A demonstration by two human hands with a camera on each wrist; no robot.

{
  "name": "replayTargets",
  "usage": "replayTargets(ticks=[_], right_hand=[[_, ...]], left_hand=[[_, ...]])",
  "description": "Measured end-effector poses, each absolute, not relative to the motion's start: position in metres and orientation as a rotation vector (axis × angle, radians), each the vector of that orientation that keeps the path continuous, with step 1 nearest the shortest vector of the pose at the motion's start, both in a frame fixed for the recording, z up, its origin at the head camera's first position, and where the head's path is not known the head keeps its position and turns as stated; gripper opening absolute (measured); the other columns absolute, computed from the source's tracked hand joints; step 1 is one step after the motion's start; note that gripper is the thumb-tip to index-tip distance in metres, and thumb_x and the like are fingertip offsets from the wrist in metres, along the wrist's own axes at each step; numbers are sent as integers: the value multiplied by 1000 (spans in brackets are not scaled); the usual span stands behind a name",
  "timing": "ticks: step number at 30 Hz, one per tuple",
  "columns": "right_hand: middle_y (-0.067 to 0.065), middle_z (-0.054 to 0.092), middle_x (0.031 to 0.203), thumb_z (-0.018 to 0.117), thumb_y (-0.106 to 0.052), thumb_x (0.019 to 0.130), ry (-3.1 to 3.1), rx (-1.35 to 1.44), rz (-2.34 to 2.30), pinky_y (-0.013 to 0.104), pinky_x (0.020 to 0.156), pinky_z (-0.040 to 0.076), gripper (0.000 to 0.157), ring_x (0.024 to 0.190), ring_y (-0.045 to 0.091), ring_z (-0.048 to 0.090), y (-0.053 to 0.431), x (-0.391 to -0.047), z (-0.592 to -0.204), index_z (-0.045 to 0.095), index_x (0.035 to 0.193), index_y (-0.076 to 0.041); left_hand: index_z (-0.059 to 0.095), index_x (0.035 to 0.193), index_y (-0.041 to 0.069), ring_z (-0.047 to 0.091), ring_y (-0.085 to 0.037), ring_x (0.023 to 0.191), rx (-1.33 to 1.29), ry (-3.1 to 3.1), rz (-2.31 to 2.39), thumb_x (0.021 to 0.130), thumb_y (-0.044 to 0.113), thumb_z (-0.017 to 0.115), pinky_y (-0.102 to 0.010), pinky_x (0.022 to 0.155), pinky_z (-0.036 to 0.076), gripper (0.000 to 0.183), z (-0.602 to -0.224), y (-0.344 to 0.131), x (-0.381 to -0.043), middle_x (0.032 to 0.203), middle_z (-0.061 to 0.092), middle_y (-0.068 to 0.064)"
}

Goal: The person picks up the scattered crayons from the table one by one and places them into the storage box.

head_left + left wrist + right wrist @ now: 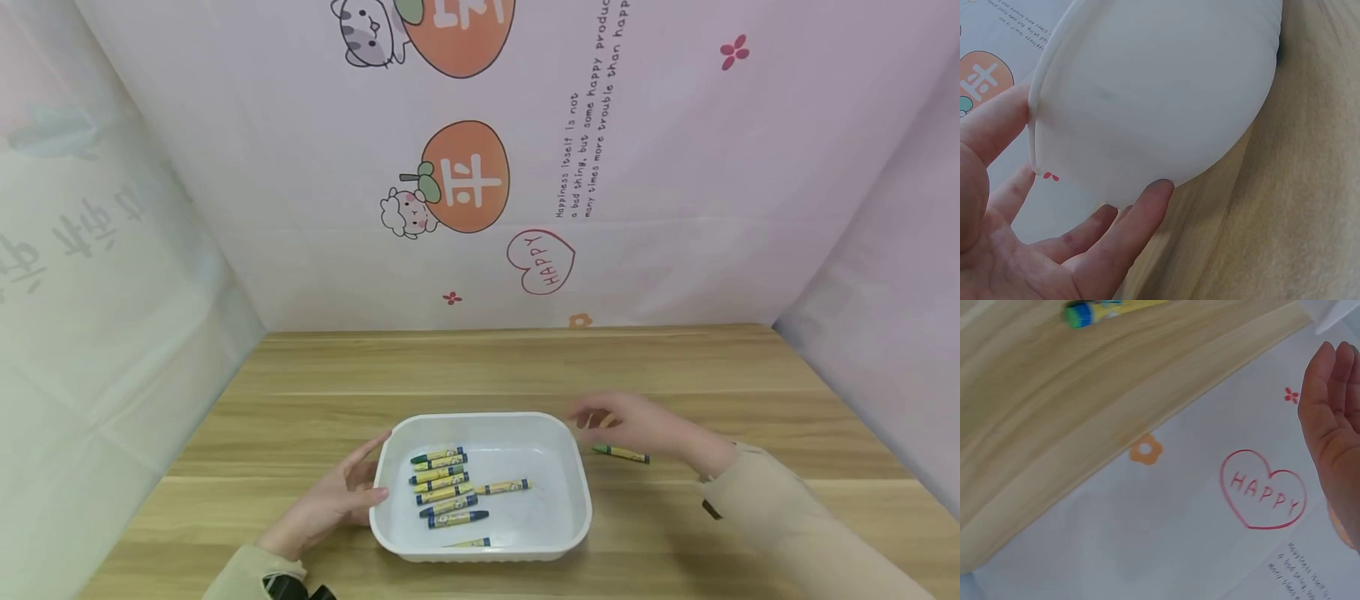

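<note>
A white plastic tray (480, 546) stands on the wooden table in the head view, with several yellow-wrapped crayons (442, 481) lying in it, mostly on its left side. My left hand (337, 496) grips the tray's left side; the left wrist view shows fingers (1129, 237) against its outer wall. Just beyond the tray's right rim hovers my right hand (637, 425), slightly blurred, its fingers loosely bent and no held thing visible. Below it, a green crayon (621, 453) lies on the table. In the right wrist view, that hand's fingers (1319, 381) lie close together near a white corner.
The wooden table (322, 367) meets a white printed cloth (337, 275) at the back. More cloth hangs along the left side (112, 333) and the right side (885, 292).
</note>
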State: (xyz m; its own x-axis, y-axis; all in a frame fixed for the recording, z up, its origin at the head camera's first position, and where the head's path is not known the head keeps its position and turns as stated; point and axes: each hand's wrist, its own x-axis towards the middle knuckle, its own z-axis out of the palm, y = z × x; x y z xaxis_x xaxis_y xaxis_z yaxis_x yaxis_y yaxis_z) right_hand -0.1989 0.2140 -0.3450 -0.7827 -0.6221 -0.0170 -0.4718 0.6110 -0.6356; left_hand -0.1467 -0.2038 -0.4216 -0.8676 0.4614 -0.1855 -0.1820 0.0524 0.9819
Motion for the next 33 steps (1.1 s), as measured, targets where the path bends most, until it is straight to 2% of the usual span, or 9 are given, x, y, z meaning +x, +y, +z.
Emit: replayTargets(ticks=[5, 11, 15, 24, 30, 33], right_hand=[[13, 65, 108, 67, -13, 87, 2616, -883, -945, 34, 79, 57, 36, 97, 26, 62, 232, -203, -356, 60, 119, 0], [23, 62, 113, 68, -6, 85, 2623, -827, -971, 30, 77, 58, 39, 100, 35, 61, 248, -210, -372, 58, 121, 5], [23, 63, 112, 68, -2, 82, 2629, -813, -950, 31, 77, 58, 40, 100, 36, 61, 254, -213, -382, 58, 120, 7], [20, 65, 108, 71, 1, 77, 2639, -819, -899, 45, 82, 56, 39, 100, 38, 61, 260, -217, -403, 60, 115, 6], [15, 67, 104, 71, 7, 74, 2670, -845, -827, 45, 81, 56, 36, 98, 35, 62, 259, -218, -409, 63, 110, 3], [12, 68, 102, 69, 9, 74, 2665, -855, -816, 41, 79, 57, 34, 94, 30, 63, 259, -219, -411, 64, 107, 1]], left_hand=[[-1, 152, 9, 54, -34, 115, 279, 1884, 1864, 90, 11, 63, -49, 84, 56, 89, -422, -204, -147, 147, 10, -41], [-1, 152, 10, 53, -32, 115, 281, 1868, 1876, 90, 10, 63, -48, 84, 56, 90, -422, -204, -146, 146, 11, -41], [0, 152, 10, 53, -32, 115, 285, 1868, 1879, 89, 9, 63, -48, 85, 56, 89, -423, -204, -146, 146, 12, -41], [1, 152, 10, 55, -31, 114, 295, 1871, 1877, 89, 9, 63, -48, 84, 56, 89, -423, -204, -147, 146, 11, -41], [1, 153, 11, 54, -32, 114, 283, 1878, 1870, 89, 9, 63, -49, 84, 56, 89, -422, -204, -148, 146, 13, -41], [0, 152, 11, 55, -32, 113, 285, 1877, 1870, 89, 9, 63, -49, 83, 56, 89, -422, -204, -148, 145, 14, -42]])
